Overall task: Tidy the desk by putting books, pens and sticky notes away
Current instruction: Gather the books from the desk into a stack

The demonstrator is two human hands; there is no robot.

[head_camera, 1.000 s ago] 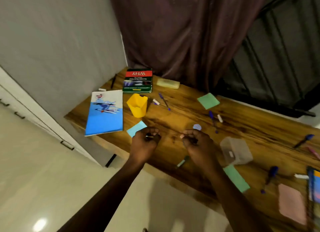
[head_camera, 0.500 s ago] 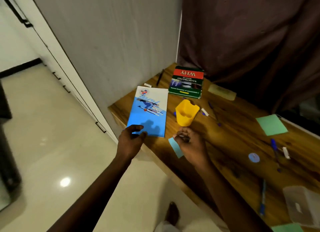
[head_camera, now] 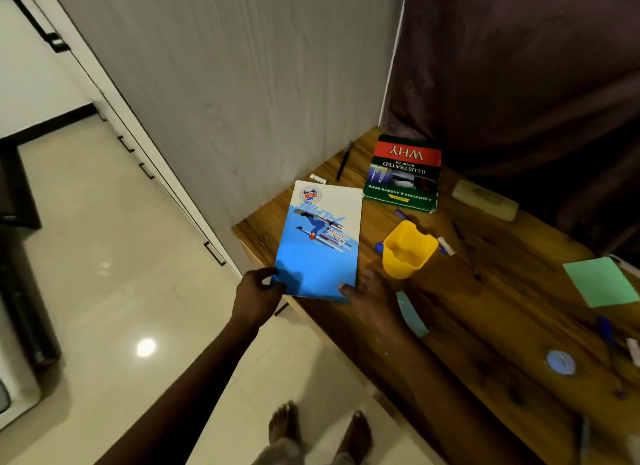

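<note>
**While Two Hands Grip a Blue Book, Pens and Notes Litter a Wooden Desk**

Where a grey, faintly grained wall (head_camera: 225,83) meets a dark maroon fabric curtain (head_camera: 519,66), a varnished brown wooden desk (head_camera: 485,326) fills the corner of a room. The floor is glossy cream tiles (head_camera: 104,274) that mirror a ceiling light. A squarish, open-mouthed yellow plastic cup (head_camera: 407,251) stands on the desk.

Left of the cup, a thin blue-and-white glossy book with a skier on its cover (head_camera: 320,242) lies lengthwise, its near end past the desk's edge. Whether it rests on the wood or is lifted cannot be told. The left hand (head_camera: 256,293) curls its fingers round the book's near left corner. The right hand (head_camera: 372,298), just in front of the cup, clamps the near right corner with its thumb on the cover.

Behind the cup lies a thick green-and-red book titled "WHY" (head_camera: 403,175). Farther left, by the wall, are a slim black pen (head_camera: 344,162) and a small white cap (head_camera: 318,178). Right of the cup lies a thin purple pen (head_camera: 465,246) and, well apart, a square green sticky note (head_camera: 601,281). Nearer than the cup, beside the right wrist, sits a light-blue sticky note (head_camera: 410,314).
</note>
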